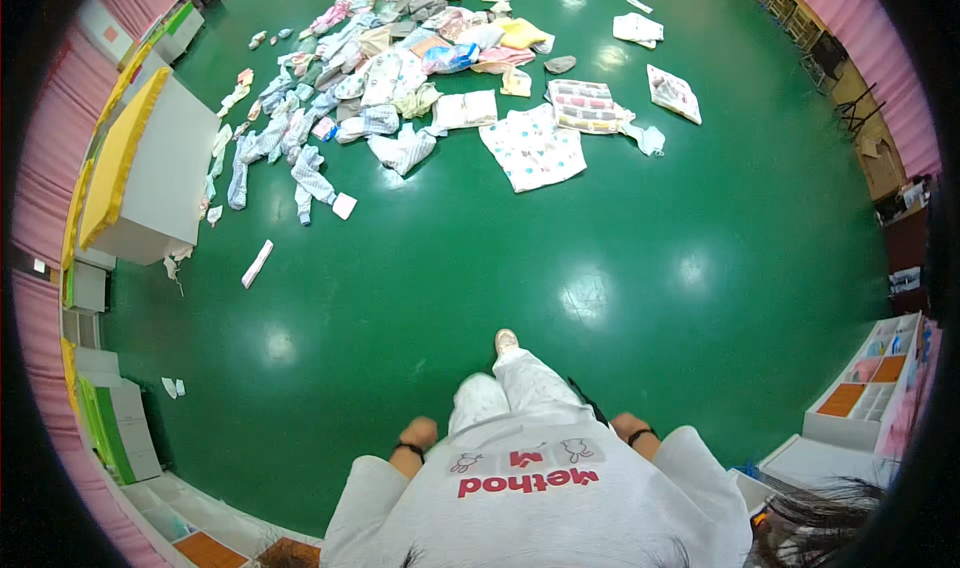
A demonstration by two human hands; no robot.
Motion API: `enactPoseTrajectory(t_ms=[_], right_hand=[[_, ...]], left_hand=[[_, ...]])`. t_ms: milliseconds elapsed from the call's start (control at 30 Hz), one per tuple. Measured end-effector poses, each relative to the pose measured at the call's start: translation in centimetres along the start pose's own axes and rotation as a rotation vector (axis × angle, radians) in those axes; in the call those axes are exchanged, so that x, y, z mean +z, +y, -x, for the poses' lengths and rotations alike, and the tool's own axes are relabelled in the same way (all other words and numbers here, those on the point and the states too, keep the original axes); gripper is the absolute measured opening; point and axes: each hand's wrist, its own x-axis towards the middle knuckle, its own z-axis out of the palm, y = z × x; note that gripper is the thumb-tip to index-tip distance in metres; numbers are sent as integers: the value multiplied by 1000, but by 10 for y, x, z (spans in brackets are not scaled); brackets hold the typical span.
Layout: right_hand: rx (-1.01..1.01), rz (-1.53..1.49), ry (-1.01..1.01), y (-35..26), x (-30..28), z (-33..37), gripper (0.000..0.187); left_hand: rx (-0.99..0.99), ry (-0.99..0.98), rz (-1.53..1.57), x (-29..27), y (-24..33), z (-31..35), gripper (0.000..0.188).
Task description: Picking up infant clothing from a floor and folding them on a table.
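My left hand (420, 432) hangs beside my left hip, a dark band at its wrist. On the other side, my right hand (628, 425) is by my right hip, also with a dark wristband. Both are seen from above as rounded shapes, their fingers hidden, and nothing shows in either. Ahead on the floor spreads a big heap of clothes and cloths (390, 73). On its near side lie a dotted white cloth (533, 150), a striped folded cloth (585, 106) and a blue-striped garment (312, 180).
The green floor (420, 268) carries a pale strip (257, 265) and small white pieces (173, 388) at left. A white cabinet with a yellow cover (155, 158) stands left. Shelving with compartments (865, 373) is at right. Pink curtains (860, 28) hang along the sides.
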Motion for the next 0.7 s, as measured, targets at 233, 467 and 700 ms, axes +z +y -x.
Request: enactPoseTrajectory(t_ms=[233, 467, 700], right_hand=[[-88, -627, 585, -13, -243, -171, 25], [-201, -901, 438, -58, -408, -221, 27], [199, -1002, 264, 41, -438, -205, 25]], left_hand=[[500, 860, 1137, -335, 121, -40, 20], [226, 584, 925, -353, 113, -162, 24], [14, 0, 183, -387, 140, -168, 42]])
